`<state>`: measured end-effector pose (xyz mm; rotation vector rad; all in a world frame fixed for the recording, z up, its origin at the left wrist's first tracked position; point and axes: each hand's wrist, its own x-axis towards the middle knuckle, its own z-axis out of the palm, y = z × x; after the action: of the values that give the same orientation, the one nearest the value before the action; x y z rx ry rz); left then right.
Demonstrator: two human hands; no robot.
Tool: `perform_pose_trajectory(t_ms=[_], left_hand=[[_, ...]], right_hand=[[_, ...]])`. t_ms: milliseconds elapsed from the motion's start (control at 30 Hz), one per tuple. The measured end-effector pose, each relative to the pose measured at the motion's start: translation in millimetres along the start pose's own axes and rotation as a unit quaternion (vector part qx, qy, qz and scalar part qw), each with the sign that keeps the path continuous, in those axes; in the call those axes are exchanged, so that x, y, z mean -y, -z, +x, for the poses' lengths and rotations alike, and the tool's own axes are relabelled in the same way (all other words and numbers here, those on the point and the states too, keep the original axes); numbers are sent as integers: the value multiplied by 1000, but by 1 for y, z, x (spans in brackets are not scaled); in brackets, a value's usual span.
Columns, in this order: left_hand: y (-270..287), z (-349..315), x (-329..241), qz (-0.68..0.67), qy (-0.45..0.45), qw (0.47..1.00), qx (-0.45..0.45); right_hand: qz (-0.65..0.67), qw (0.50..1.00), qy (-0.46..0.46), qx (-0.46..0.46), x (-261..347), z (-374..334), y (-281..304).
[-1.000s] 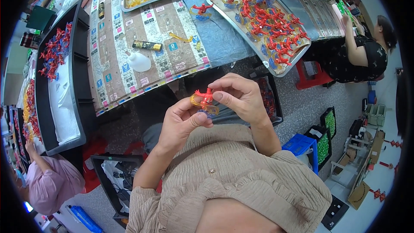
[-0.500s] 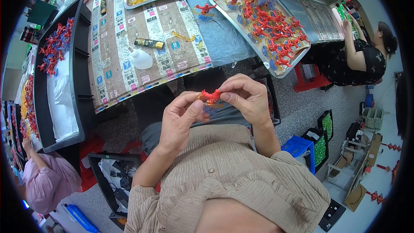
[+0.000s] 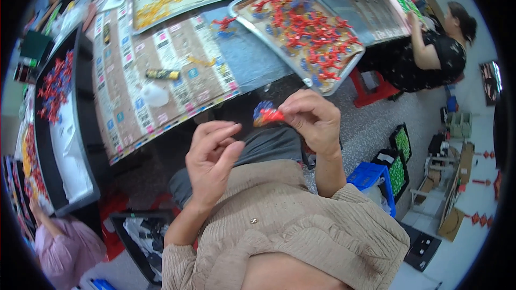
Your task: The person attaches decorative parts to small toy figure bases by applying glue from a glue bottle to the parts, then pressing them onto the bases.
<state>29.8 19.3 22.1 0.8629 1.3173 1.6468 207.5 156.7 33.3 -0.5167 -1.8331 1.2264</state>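
Red-and-blue plastic toy piece [image 3: 265, 114] pinched in right hand [image 3: 312, 121] fingertips, left hand [image 3: 210, 156] apart and empty just beside, metal tray [image 3: 269, 48] of red pieces beyond, paper-covered table [image 3: 161, 83] ahead.

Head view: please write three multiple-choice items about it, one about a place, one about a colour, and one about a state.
1. Where is the metal tray of red and blue pieces?
A. On the floor
B. On the table, ahead and to the right
C. On the person's lap

2. What colours has the small piece in the right hand?
A. Red and blue
B. Green and white
C. All yellow

3. What is the state of the left hand?
A. Gripping the piece
B. Flat on the table
C. Open, holding nothing

Answers:
1 B, as the tray lies on the table's right part.
2 A, as red and blue show at the fingertips.
3 C, as its fingers are spread apart from the piece.
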Motion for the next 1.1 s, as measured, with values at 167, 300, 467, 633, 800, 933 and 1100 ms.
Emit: perform_pose_trajectory(t_ms=[167, 300, 467, 633, 800, 933, 1100], left_hand=[[17, -5, 4, 19, 28, 999, -19], [20, -10, 6, 21, 95, 995, -11], [24, -15, 5, 36, 108, 994, 8], [35, -14, 4, 70, 112, 991, -8], [62, -24, -31, 92, 79, 992, -34], [101, -34, -88, 225, -58, 971, -59], [195, 0, -142, 431, -120, 856, -260]], right_hand=[[-136, 924, -12, -356, -16, 10, 63], [-242, 865, 45, -437, -53, 21, 119], [-177, 914, -45, -363, -75, 25, 143], [-306, 894, -100, -312, -78, 36, 145], [-411, 873, -27, -262, -73, 53, 141], [-472, 832, -15, -290, -60, 42, 136], [-363, 881, -11, -303, -36, 12, 127]])
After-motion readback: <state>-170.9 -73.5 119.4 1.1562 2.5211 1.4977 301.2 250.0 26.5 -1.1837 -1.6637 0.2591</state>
